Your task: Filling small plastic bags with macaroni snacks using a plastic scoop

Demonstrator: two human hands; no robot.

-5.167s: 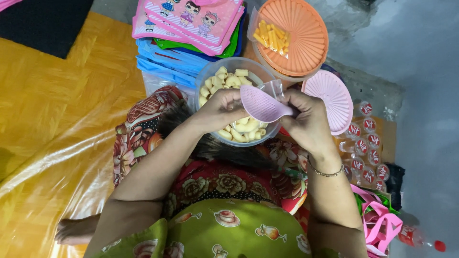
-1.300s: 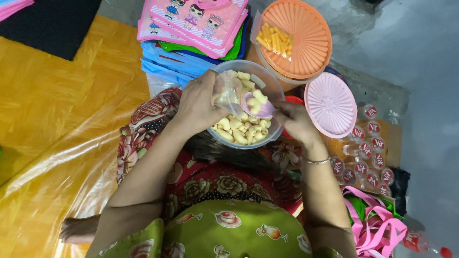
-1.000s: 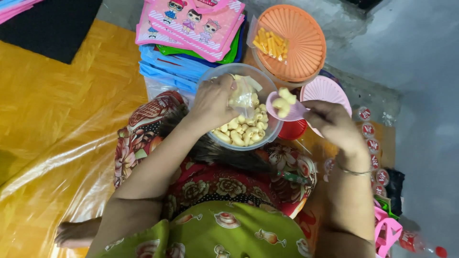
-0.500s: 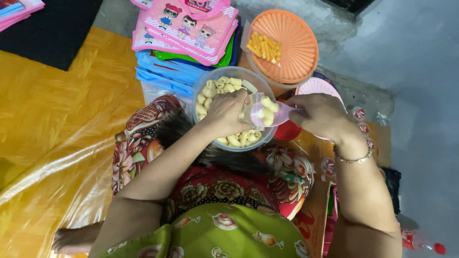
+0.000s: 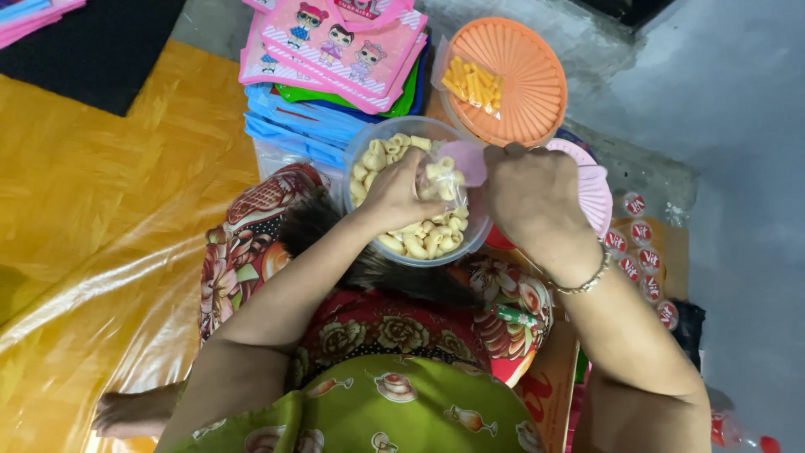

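The person sits on the floor with a clear plastic bowl (image 5: 369,220) of pale curled crackers (image 5: 419,239) resting on the lap. Every place below is given relative to this bowl.

The left hand (image 5: 401,191) lies over the middle of the bowl, its grip closed around the mouth of a small clear bag (image 5: 442,178) partly filled with crackers; the bag sits just above the heap, inside the rim. The right hand (image 5: 532,197) is at the bowl's right edge, its grip closed on the handle of a small pink scoop (image 5: 466,161), whose cup tips against the bag's opening, touching the left fingers.

Just right of the bowl, partly under the right hand, lies a pink ribbed lid (image 5: 594,189). Beyond the bowl, up and to the right, sits a round orange lid (image 5: 524,84) with a small packet of yellow sticks (image 5: 472,82) lying on it. Straight beyond the bowl is a stack of pink, green and blue bags (image 5: 335,71). A yellow plastic sheet (image 5: 92,210) covers the floor well to the left
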